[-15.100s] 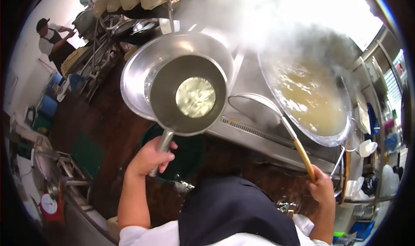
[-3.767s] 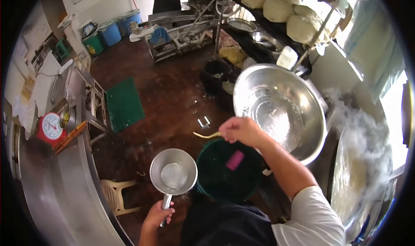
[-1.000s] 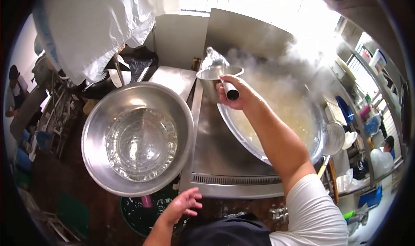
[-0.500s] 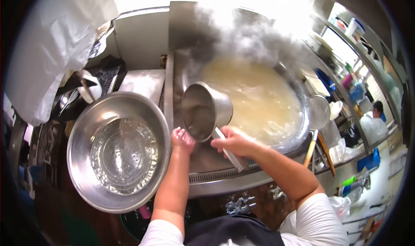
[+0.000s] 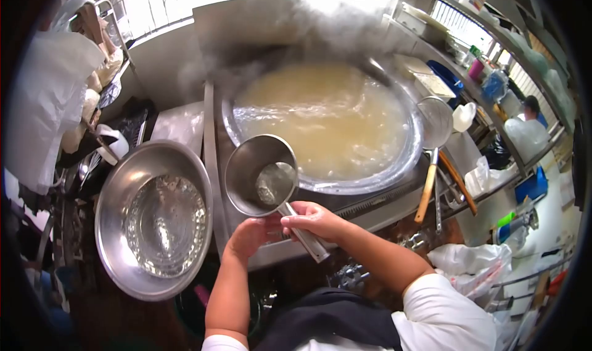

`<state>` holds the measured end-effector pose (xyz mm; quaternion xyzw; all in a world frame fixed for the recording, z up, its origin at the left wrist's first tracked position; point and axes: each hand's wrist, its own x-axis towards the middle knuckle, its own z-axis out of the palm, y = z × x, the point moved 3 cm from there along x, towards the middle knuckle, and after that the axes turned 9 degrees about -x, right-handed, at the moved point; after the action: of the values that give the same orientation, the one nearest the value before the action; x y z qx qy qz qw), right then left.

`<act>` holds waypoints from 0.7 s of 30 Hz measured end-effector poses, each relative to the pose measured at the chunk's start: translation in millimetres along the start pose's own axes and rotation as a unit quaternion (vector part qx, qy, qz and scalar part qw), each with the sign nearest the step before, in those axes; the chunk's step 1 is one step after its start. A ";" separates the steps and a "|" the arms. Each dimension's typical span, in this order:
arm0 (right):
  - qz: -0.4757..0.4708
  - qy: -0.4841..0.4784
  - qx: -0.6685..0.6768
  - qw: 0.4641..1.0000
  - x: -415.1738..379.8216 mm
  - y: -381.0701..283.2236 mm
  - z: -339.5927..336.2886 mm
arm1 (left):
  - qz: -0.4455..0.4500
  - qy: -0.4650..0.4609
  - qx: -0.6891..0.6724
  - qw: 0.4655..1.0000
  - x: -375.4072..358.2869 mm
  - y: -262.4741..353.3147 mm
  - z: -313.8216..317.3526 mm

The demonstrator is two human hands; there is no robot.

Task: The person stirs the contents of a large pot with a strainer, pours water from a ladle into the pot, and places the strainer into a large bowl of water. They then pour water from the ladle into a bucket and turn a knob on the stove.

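Observation:
A deep metal scoop [image 5: 243, 175] with a little clear liquid in it is held in front of the big pot. My right hand [image 5: 314, 220] grips its flat metal handle near the cup. Below the cup's underside is my left hand [image 5: 251, 235], its fingers partly hidden behind the scoop. The large round pot [image 5: 410, 138] holds cloudy yellowish liquid and gives off steam. To the left, a wide steel bowl [image 5: 111, 209] contains clear liquid.
At the pot's right lie a mesh strainer [image 5: 435, 122] with a wooden handle and other long-handled tools. Shelves with containers run along the right, where a person [image 5: 527, 126] is in the background. White plastic bags [image 5: 472, 261] sit at the lower right.
The scoop has come down and left, nearer my body, and its opening has turned upward, showing liquid inside. My left hand has moved from beside the rim to below the cup. The camera view has shifted.

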<state>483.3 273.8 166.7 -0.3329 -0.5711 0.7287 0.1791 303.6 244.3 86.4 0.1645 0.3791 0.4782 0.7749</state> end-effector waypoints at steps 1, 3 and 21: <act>-0.019 -0.025 0.046 0.998 3.0 12.9 4.2 | 0.011 -0.039 -0.022 0.999 -12.6 -4.8 18.6; -0.050 -0.092 0.066 0.992 7.7 39.3 11.3 | 0.023 -0.033 0.065 0.997 -17.7 -20.5 18.4; -0.253 0.100 -0.597 0.755 188.1 157.7 -40.0 | 0.264 0.309 0.583 0.703 -102.3 -21.6 31.6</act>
<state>395.3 378.1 -41.2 -0.2866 -0.9324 0.1303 0.1777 314.3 148.5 137.9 0.5200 0.7415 0.3707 0.2058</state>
